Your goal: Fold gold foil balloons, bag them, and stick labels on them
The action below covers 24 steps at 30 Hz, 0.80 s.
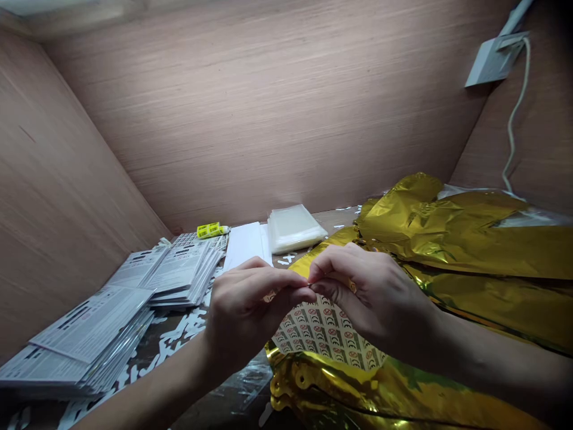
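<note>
Thumb and forefinger of my left hand (250,304) are pinched together, tip to tip with my right hand (371,292), which is pinched too. Whatever lies between the fingertips is too small to make out. Below both hands is a sheet of small printed labels (322,334) with CE marks and red warning signs. That sheet rests on shiny gold foil (331,388), whose near edge has small tabs with holes. More gold foil (470,245) lies in folds to the right of my right hand.
Stacks of printed packs (94,322) stand at the left, with white paper scraps (179,331) scattered beside them. Farther back are a yellow tube (209,230), white paper (244,242) and a pile of clear bags (295,227). A cable (513,131) hangs at the right from a white box (490,63).
</note>
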Available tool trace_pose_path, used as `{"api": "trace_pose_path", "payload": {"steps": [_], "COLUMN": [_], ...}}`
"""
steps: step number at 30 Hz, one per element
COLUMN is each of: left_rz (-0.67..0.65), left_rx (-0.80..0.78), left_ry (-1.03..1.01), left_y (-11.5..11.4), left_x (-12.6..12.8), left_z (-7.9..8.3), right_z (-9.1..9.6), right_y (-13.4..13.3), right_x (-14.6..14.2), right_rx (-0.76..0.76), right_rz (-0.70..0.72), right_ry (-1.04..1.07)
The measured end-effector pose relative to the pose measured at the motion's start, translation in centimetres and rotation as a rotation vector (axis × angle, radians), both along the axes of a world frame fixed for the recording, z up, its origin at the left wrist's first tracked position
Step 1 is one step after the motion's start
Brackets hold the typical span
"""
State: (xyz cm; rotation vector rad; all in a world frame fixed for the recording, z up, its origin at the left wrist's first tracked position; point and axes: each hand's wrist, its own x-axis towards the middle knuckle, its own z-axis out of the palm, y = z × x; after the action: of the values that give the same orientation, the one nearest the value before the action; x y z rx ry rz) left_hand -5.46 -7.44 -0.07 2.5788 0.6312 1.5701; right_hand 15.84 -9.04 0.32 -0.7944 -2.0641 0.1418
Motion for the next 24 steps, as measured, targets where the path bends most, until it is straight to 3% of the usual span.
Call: {"api": "trace_pose_path", "payload": {"steps": [8,15,20,24], "left_rz": [0.050,-0.017,-0.024,-0.019], "left_rx": [-0.106,-0.315,-0.313,-0.288], "left_ry": [0.038,0.055,0.047,0.026], "left_y": [0.0,-0.1,0.0,0.2], "left_x": [0.5,0.6,0.5,0.3], "left_z": [0.2,0.7,0.6,0.2], "right_z": [-0.3,0.0,0.4,0.3], "right_y": [-0.1,0.3,0.6,0.8], "right_x": [-0.2,0.0,0.4,0.5], "right_rx": [0.000,-0.058,-0.231,-0.152], "right_rz": [-0.035,0.013,0.136,0.147], "right_ry": [-0.044,0.012,0.086,0.050]}}
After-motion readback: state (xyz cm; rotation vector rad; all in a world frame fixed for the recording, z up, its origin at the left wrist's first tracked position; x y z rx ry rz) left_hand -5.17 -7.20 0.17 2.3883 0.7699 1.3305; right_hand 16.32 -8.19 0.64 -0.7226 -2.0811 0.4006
